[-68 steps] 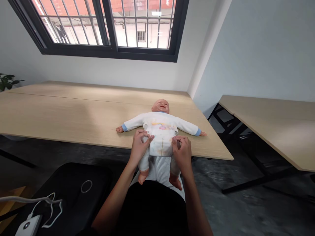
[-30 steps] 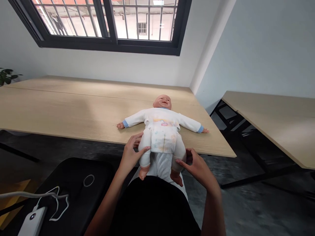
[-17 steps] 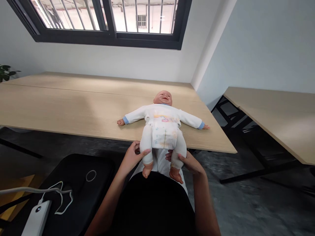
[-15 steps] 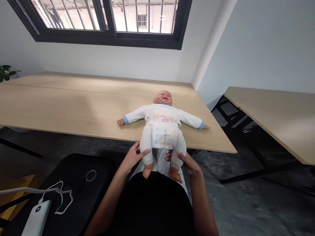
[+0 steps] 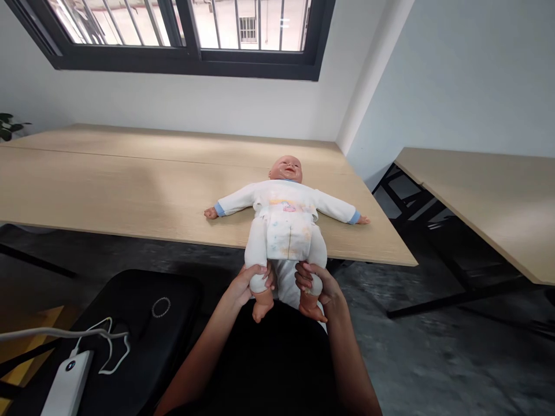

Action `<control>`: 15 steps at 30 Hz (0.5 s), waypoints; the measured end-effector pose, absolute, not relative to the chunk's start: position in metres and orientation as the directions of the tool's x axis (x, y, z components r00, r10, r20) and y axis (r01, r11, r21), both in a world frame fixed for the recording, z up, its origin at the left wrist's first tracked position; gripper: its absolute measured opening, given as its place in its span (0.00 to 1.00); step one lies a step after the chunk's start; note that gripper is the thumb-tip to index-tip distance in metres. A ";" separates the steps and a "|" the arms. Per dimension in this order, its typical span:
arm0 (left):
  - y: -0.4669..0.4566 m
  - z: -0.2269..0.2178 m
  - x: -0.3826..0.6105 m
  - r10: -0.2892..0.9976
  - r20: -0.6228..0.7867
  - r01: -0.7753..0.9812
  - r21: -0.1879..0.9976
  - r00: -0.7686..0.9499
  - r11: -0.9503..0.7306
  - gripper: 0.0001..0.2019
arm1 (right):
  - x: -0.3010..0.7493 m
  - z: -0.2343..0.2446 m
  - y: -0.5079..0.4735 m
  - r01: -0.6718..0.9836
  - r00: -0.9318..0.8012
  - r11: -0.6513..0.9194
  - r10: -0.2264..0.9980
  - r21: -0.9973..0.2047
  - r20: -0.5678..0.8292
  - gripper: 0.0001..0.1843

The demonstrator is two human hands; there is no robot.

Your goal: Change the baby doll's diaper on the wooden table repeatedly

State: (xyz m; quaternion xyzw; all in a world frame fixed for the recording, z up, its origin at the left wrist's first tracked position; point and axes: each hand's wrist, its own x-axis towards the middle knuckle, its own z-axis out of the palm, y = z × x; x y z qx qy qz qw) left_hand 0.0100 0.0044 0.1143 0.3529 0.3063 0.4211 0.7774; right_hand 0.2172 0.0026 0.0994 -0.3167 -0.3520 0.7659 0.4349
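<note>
Wears a black top (image 5: 277,370), with a black padded seat (image 5: 143,323) close on the left bearing a white device (image 5: 69,381) and a pale cable (image 5: 47,331). Grips the baby doll (image 5: 284,193) by both lower legs, just above the bare feet: with the left hand (image 5: 243,283) closed around the leg on the left, with the right hand (image 5: 327,283) closed around the other. Holds those legs out past the near edge of a wooden table (image 5: 130,185). On that tabletop, face up, head away, arms spread wide, around the hips a printed diaper (image 5: 288,234). Farther right, a second table (image 5: 477,196); behind, a barred window (image 5: 260,66).
</note>
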 end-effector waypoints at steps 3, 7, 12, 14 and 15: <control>0.006 0.115 0.009 0.857 -0.219 -0.431 0.789 0.467 0.437 0.13 | 0.215 0.104 0.002 -0.454 -0.412 -0.427 0.879 -0.782 -0.240 0.25; 0.007 0.117 0.009 0.874 -0.231 -0.440 0.792 0.427 0.423 0.11 | 0.213 0.110 0.001 -0.480 -0.373 -0.460 0.878 -0.747 -0.301 0.24; 0.004 0.119 0.001 0.905 -0.213 -0.405 0.840 0.368 0.362 0.13 | 0.220 0.114 -0.002 -0.397 -0.338 -0.399 0.901 -0.827 -0.272 0.23; 0.005 0.118 -0.004 0.911 -0.196 -0.387 0.857 0.363 0.339 0.17 | 0.228 0.115 -0.003 -0.344 -0.294 -0.333 0.926 -0.878 -0.236 0.21; 0.006 0.117 -0.007 0.912 -0.187 -0.381 0.863 0.366 0.330 0.19 | 0.233 0.116 -0.004 -0.319 -0.272 -0.303 0.937 -0.898 -0.220 0.21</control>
